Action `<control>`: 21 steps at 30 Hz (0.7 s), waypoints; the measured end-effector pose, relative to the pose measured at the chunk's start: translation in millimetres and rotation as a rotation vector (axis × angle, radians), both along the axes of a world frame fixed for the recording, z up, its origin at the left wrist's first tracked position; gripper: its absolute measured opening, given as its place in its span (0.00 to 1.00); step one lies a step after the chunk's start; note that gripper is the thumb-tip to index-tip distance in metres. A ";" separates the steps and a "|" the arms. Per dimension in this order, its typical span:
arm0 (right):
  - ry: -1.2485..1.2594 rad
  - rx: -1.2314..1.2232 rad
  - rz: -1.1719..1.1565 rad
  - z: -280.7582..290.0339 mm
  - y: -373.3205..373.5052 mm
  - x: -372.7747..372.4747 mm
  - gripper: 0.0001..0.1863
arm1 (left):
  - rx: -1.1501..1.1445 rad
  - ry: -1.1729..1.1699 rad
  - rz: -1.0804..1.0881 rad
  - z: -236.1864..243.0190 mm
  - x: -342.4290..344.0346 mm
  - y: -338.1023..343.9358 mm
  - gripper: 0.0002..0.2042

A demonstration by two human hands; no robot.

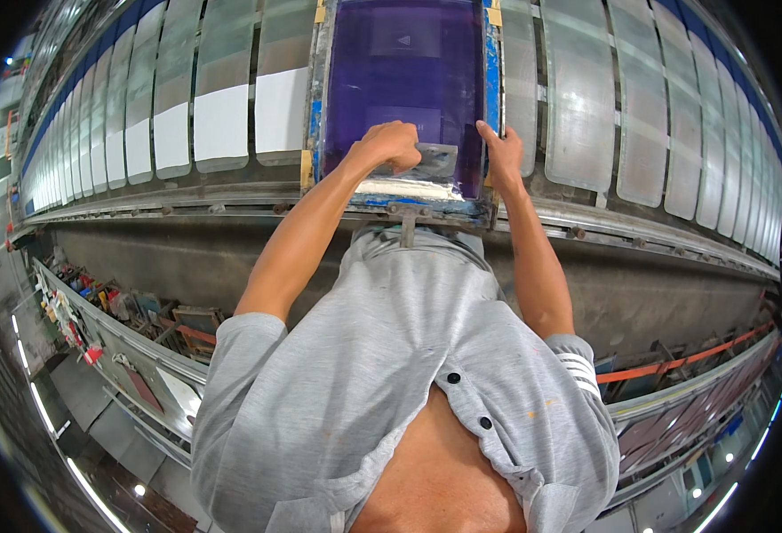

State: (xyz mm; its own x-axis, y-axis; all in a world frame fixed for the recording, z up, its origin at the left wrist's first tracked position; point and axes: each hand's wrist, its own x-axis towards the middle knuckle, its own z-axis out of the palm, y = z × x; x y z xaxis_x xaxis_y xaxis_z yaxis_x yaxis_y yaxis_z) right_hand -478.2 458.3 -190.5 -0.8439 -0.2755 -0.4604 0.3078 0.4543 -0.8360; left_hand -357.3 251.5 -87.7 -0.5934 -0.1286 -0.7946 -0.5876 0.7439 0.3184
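A screen-printing frame with a purple mesh [404, 80] lies in front of me, its worn border [492, 67] smeared blue. My left hand [387, 145] is closed round a squeegee [438, 161] over the near part of the mesh. Only the squeegee's flat grey right part shows; the hand and wrist cover the rest. Just below it, a band of thick white ink [409, 189] lies along the near end of the mesh. At the frame's right edge, my right hand [503, 155] grips the border, thumb on top and the other fingers partly hidden.
Long rows of flat printing pallets run off to both sides. Several on the left carry white pieces [280, 115]; those on the right [578, 107] look bare grey. A metal rail [604, 226] passes between me and the pallets. Behind me stands another long bench [155, 373].
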 end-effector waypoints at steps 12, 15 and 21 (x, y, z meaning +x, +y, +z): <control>0.712 0.304 0.251 50.0 -39.7 -12.4 0.32 | 0.544 0.477 0.856 52.3 136.3 -82.1 0.21; 0.944 0.065 0.597 84.9 -105.2 -8.2 0.26 | 0.733 0.809 1.479 53.7 188.9 -61.4 0.32; 1.511 -0.040 1.654 29.5 -257.3 38.7 0.28 | 0.887 1.159 1.812 -4.5 262.2 -35.5 0.44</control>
State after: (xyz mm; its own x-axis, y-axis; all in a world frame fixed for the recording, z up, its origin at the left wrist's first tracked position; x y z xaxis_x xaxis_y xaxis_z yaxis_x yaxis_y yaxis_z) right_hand -439.5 200.9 -161.0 0.4548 -0.8818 0.1250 -0.8867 -0.4615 -0.0286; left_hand -95.1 215.9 -92.1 -0.3922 -0.7914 -0.4690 0.3506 -0.5999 0.7192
